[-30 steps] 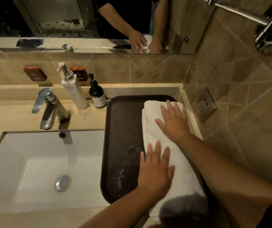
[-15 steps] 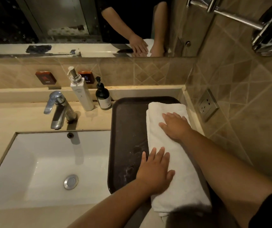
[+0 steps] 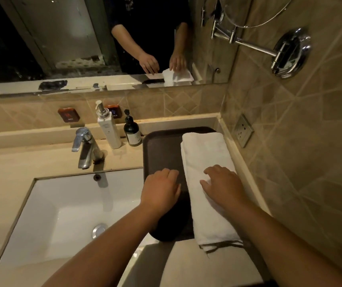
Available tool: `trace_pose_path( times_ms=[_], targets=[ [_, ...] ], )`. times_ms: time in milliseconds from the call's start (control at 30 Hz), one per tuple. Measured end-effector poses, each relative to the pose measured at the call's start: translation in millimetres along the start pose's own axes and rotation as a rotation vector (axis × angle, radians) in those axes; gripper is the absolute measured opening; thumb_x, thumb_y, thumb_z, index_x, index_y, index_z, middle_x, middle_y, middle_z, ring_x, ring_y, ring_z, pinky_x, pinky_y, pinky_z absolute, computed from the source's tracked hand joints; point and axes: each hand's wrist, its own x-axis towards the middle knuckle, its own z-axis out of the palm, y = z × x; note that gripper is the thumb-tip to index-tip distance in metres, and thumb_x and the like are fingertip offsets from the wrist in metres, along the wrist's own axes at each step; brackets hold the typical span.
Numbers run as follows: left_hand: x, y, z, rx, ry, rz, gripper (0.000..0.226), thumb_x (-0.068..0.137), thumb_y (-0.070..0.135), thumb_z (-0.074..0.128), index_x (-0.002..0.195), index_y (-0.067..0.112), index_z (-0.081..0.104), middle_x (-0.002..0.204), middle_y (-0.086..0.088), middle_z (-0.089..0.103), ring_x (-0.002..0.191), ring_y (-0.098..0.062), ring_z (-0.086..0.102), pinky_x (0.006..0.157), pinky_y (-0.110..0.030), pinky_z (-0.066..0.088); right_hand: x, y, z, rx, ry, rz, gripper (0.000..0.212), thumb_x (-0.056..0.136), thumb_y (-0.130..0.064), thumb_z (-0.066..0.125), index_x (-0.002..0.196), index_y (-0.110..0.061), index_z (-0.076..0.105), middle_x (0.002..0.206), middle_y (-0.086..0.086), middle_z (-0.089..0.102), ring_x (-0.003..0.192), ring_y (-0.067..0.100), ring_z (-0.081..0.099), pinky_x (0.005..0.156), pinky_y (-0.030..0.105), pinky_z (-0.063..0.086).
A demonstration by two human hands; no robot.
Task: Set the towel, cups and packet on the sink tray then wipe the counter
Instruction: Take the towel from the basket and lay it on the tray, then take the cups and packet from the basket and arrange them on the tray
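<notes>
A folded white towel (image 3: 205,162) lies lengthwise along the right side of a dark brown tray (image 3: 161,148) on the counter beside the sink. My right hand (image 3: 224,185) rests palm down on the towel's middle, fingers curled a little. Over the bare left part of the tray hovers my left hand (image 3: 159,191), palm down, off the towel and holding nothing. No cups or packet are in view.
A white basin (image 3: 66,212) with a chrome faucet (image 3: 85,148) sits left of the tray. A white pump bottle (image 3: 108,129) and a dark pump bottle (image 3: 131,132) stand at the back. The tiled wall with a socket (image 3: 243,130) is close on the right.
My left hand slid off the towel to the left, over the bare tray. My right hand drew back toward me along the towel. The view shifted left and back.
</notes>
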Motion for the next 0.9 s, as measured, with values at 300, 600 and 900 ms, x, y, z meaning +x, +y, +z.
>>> trace_pose_path(
  times_ms=[300, 600, 900],
  targets=[
    [-46, -5, -18, 0.007, -0.048, 0.223, 0.052, 0.085, 0.05, 0.064, 0.128, 0.024, 0.054, 0.119, 0.002, 0.065, 0.103, -0.017, 0.062, 0.089, -0.034, 0.05, -102, -32, -16, -0.048, 0.054, 0.17, 0.043, 0.089, -0.045, 0.057, 0.127, -0.024, 0.057, 0.124, 0.0, 0.059, 0.11, 0.023, 0.052, 0.09, 0.036, 0.042],
    [-142, -10, -34, -0.061, -0.227, 0.689, 0.05, 0.086, 0.05, 0.057, 0.122, 0.016, 0.057, 0.113, -0.007, 0.064, 0.097, -0.028, 0.059, 0.081, -0.041, 0.05, -280, -133, -2, -0.084, 0.112, 0.556, 0.049, 0.087, -0.046, 0.058, 0.129, -0.021, 0.055, 0.125, 0.005, 0.057, 0.113, 0.028, 0.051, 0.091, 0.039, 0.039],
    [-309, 69, -57, -0.106, -0.344, 1.179, 0.054, 0.089, 0.049, 0.053, 0.132, 0.015, 0.049, 0.123, -0.01, 0.059, 0.11, -0.031, 0.055, 0.09, -0.043, 0.046, -497, -217, -21, -0.195, 0.168, 0.984, 0.045, 0.084, -0.049, 0.061, 0.12, -0.022, 0.059, 0.113, 0.003, 0.059, 0.103, 0.028, 0.056, 0.081, 0.041, 0.045]
  ],
)
